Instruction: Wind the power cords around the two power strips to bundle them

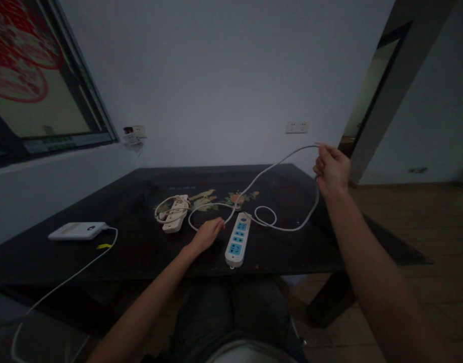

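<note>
A white power strip (237,242) with blue socket panels lies near the front edge of the dark table. Its long white cord (258,177) runs in loops over the table and up to the right. My right hand (333,169) is raised above the table's right side, fingers pinched on the cord, which hangs below it in a wide bend. Low over the table, just left of the power strip, my left hand (209,233) has its fingers closed on another stretch of the same cord. Part of the cord curls left behind my left hand.
Another white power strip (176,214), wrapped in its own cord, rests left of centre. Farther left lies a white power bank (78,231) with a cable (68,277) running off the front edge. Wall sockets (297,127) sit above the dark table (140,252); a window (46,75) is at left.
</note>
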### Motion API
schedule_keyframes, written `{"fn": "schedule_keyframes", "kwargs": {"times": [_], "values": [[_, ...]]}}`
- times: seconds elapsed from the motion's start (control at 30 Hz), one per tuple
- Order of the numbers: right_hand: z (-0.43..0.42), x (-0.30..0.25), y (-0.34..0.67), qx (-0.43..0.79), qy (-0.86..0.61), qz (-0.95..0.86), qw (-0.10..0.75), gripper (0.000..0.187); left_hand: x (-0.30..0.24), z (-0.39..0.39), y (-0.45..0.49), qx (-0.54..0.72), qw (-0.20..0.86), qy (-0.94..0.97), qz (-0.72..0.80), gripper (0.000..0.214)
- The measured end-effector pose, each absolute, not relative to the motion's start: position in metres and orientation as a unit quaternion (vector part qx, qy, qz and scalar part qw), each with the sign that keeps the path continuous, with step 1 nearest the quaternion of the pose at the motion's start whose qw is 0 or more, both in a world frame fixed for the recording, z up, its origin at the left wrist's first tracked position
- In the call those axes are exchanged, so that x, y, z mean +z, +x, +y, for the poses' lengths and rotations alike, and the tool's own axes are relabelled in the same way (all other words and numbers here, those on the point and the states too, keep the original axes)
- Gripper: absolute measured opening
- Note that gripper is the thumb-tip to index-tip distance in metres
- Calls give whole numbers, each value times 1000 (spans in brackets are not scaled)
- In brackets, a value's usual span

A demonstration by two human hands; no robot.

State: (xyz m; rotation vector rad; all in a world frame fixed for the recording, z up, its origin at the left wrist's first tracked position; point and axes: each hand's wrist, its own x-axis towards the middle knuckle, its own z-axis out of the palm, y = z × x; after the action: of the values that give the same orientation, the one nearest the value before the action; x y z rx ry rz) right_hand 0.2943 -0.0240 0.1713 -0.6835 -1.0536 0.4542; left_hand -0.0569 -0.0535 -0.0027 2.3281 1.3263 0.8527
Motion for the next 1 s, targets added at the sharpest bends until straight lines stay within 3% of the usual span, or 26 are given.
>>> {"fn": "schedule_keyframes", "kwargs": {"times": [0.1,0.27,0.43,0.73,0.83,1.0], "values": [[-19,161,286,228,-326,-483,780,24,-9,-37,-44,294,154,814,477,22],[3,144,277,237,-348,-518,745,36,-21,-17,-28,284,133,820,479,34],[40,115,277,163,-525,-590,590,39,-22,-11,-23,267,110,827,483,33],[62,36,284,143,-667,-621,385,25,8,-71,-11,292,91,806,508,32],[53,22,282,119,-687,-634,334,31,13,-97,-4,244,165,786,543,46],[23,25,271,55,-689,-661,293,36,18,-115,9,164,152,772,596,66]]}}
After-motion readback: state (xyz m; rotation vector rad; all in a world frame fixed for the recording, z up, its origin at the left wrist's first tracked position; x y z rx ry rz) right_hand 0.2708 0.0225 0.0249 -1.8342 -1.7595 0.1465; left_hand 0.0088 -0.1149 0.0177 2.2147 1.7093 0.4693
